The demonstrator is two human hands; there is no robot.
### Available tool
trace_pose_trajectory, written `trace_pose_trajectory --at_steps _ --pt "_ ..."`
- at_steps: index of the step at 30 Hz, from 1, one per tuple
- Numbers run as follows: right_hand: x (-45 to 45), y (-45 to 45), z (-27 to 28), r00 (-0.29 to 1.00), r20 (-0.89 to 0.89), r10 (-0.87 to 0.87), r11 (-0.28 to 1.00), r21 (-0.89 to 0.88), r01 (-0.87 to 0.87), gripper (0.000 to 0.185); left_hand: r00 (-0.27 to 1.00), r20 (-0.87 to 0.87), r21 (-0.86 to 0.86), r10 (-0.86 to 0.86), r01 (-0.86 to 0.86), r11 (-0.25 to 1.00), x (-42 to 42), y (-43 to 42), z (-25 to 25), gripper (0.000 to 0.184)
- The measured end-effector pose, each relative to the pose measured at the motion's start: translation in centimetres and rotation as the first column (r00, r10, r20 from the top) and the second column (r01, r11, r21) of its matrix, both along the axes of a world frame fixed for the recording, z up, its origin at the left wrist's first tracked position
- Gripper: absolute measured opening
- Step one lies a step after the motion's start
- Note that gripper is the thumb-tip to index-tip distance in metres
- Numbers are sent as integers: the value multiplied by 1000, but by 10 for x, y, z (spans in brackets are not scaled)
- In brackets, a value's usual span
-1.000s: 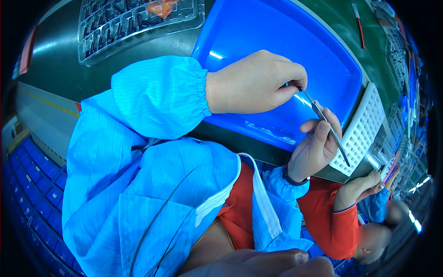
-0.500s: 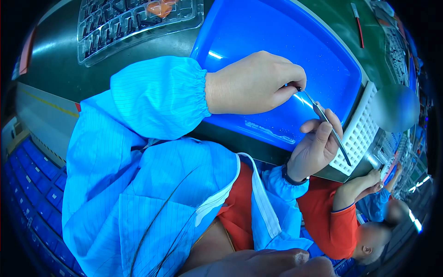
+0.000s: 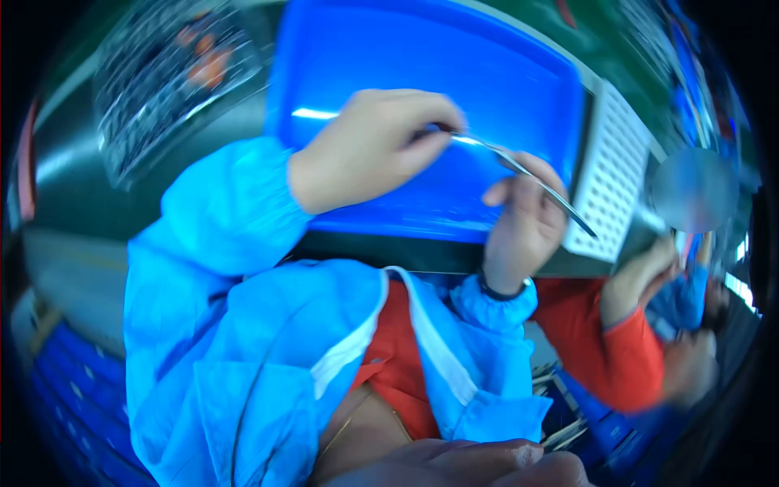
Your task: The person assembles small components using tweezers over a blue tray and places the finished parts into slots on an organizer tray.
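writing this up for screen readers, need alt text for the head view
Over a blue tray, the right hand holds a thin metal tool, its tip at the left hand. A blurry parts tray sits left, a white dotted tray right.

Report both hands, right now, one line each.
Left hand: fingers pinched closed by the tool's tip; anything between them is too blurred to tell.
Right hand: closed, holding the slim metal tool.

A factory-like workshop, shown by the moulded parts tray (image 3: pixel 174 89) and workers in smocks.
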State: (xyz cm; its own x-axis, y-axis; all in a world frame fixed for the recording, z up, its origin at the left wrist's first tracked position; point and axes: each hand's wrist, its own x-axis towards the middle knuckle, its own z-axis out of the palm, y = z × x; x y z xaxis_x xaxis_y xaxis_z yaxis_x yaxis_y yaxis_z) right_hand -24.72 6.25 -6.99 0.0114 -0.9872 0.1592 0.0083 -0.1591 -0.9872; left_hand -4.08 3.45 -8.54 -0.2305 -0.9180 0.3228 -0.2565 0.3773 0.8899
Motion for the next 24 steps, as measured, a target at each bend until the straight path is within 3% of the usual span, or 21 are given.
trace_pose_trajectory --at_steps 2,4,7,9,18,21,24 --pt "-4 1 6 1000 2 22 1000 6 -22 24 1000 -10 163 -4 5 987 -3 3 10 14" --pt "-12 3 13 997 73 25 998 54 -29 22 992 -128 308 15 25 951 -9 3 13 13" --pt "-27 4 13 996 79 -42 998 42 39 21 982 -184 380 -44 113 918 -12 3 19 13" --pt "-40 5 11 995 100 6 999 32 -9 21 977 -211 451 -2 100 887 -14 3 24 16" --pt "-70 21 8 978 208 -32 997 75 16 21 996 -75 432 -42 71 899 -25 -5 66 17" --pt "-81 29 6 972 234 -30 995 99 6 21 997 39 276 -60 46 960 -45 -20 81 15" --pt "-93 32 3 975 223 -9 996 90 -12 21 992 85 225 -94 73 972 -68 -42 89 15"
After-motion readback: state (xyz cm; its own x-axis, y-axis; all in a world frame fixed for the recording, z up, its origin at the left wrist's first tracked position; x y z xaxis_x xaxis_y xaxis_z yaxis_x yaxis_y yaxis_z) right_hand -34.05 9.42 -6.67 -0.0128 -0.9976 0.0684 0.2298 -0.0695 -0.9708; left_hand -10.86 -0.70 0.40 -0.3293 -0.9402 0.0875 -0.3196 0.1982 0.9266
